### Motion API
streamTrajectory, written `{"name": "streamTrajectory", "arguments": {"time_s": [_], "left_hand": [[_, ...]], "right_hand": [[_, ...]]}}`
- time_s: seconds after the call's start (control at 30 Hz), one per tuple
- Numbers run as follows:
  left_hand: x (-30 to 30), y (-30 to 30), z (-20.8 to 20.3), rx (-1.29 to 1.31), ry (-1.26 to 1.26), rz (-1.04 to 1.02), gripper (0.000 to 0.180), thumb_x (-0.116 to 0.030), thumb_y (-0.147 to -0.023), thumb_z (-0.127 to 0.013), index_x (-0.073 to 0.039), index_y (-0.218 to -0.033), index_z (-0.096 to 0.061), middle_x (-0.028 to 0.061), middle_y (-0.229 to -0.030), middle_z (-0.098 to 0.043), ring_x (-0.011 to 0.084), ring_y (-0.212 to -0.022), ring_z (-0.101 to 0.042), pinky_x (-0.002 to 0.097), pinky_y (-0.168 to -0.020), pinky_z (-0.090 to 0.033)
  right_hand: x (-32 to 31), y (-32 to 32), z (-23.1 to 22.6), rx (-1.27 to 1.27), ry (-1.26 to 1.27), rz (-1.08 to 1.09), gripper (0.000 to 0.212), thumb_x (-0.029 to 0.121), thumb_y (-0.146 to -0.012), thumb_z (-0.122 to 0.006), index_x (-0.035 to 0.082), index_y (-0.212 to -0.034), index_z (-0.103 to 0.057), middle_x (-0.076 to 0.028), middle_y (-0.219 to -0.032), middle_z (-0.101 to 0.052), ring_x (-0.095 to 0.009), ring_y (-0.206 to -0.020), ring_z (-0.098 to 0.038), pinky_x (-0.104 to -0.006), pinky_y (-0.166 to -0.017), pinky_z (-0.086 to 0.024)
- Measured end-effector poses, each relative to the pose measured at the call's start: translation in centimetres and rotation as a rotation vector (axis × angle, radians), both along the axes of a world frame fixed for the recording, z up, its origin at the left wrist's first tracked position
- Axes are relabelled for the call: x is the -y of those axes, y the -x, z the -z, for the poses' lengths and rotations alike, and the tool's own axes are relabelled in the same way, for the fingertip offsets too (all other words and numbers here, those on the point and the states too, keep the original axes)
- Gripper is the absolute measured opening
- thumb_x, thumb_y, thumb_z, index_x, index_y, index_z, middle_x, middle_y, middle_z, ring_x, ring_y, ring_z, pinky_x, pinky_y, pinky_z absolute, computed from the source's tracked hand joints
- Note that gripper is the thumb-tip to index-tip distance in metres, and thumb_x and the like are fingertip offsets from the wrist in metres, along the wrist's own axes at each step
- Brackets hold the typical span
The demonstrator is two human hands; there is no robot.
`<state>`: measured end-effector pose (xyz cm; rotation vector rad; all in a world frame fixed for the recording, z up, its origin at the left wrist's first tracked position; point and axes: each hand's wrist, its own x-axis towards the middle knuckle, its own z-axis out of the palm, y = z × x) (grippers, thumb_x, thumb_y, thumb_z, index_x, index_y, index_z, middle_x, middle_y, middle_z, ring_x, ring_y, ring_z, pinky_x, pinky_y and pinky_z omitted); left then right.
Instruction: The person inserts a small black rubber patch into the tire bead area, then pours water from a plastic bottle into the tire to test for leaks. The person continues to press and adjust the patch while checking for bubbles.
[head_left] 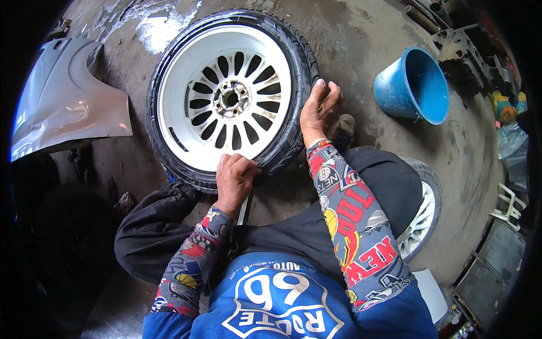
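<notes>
A white multi-spoke wheel rim [264, 122] with a black tire [307, 62] around it stands tilted before me, between my legs. Brownish stains mark its hub and spokes. My left hand [235, 179] is closed at the near edge of the rim, its fingers curled over the tire there; what they pinch is hidden. Below that hand a narrow grey metal strip [245, 210] shows, and I cannot tell whether the hand holds it. My right hand [322, 110] is closed against the tire's right side, thumb up and fingers bent round the tread.
A silver car fender [73, 96] stands at the left. To the right, a blue bucket [389, 87] leans on the concrete floor. Another wheel [420, 220] lies beside my right knee. Metal parts [460, 53], plastic bags [512, 141] and a white plastic chair [508, 206] line the right side.
</notes>
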<state>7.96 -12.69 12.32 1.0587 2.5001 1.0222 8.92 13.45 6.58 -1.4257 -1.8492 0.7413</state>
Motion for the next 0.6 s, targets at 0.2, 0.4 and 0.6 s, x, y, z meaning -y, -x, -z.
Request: {"name": "streamTrajectory", "arguments": {"time_s": [0.2, 0.4, 0.6], "left_hand": [[-10.5, 1.8, 0.6, -0.058, -0.201, 0.062, 0.009, -0.015, -0.078, -0.08, -0.014, -0.075, -0.072, 0.0063, -0.074, -0.06, 0.0302, -0.08, -0.055, 0.0431, -0.074, -0.044], [-10.3, 1.4, 0.2, -0.088, -0.129, 0.139, 0.007, -0.013, -0.076, -0.081, -0.013, -0.076, -0.074, 0.0073, -0.08, -0.066, 0.0299, -0.084, -0.059, 0.0425, -0.077, -0.044], [-5.4, -0.8, -0.2, -0.003, -0.125, 0.06, 0.012, -0.012, -0.081, -0.079, -0.011, -0.079, -0.067, 0.0069, -0.082, -0.061, 0.0318, -0.084, -0.055, 0.0453, -0.076, -0.042]], "right_hand": [[-0.9, -0.1, 0.9, -0.238, 0.219, 0.068, 0.081, 0.064, -0.102, -0.049, -0.005, -0.143, -0.045, -0.03, -0.144, -0.051, -0.042, -0.134, -0.05, -0.0462, -0.115, -0.036], [-4.1, -1.2, -0.5, -0.91, 0.76, 0.322, 0.091, 0.075, -0.1, -0.034, -0.002, -0.149, -0.046, -0.018, -0.152, -0.048, -0.032, -0.141, -0.044, -0.0431, -0.12, -0.029], [-7.4, 0.5, -2.1, -0.935, 0.469, 0.347, 0.043, 0.037, -0.101, -0.059, -0.002, -0.12, -0.061, -0.01, -0.115, -0.065, -0.021, -0.108, -0.06, -0.0361, -0.097, -0.046]]}}
